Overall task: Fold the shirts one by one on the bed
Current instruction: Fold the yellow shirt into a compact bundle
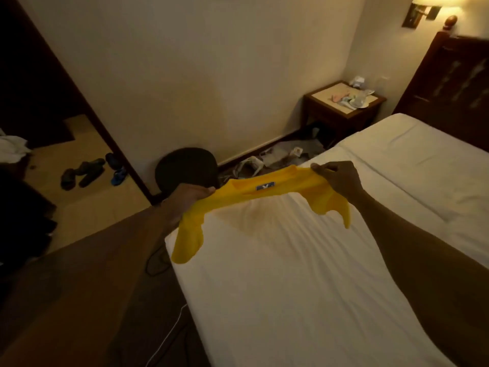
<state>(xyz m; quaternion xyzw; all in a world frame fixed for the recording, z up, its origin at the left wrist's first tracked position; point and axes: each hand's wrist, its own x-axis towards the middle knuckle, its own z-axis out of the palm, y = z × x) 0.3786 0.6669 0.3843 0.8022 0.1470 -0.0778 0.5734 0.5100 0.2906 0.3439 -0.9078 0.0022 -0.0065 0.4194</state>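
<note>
Yellow shirt over bed edge (aloft)

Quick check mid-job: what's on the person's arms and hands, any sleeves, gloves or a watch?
Nothing worn shows. The left hand and right hand are bare, with no gloves. The left forearm and right forearm are uncovered as far as the frame edge: no sleeve, watch or bracelet in view. The light is too dim to rule out a thin ring.
</note>
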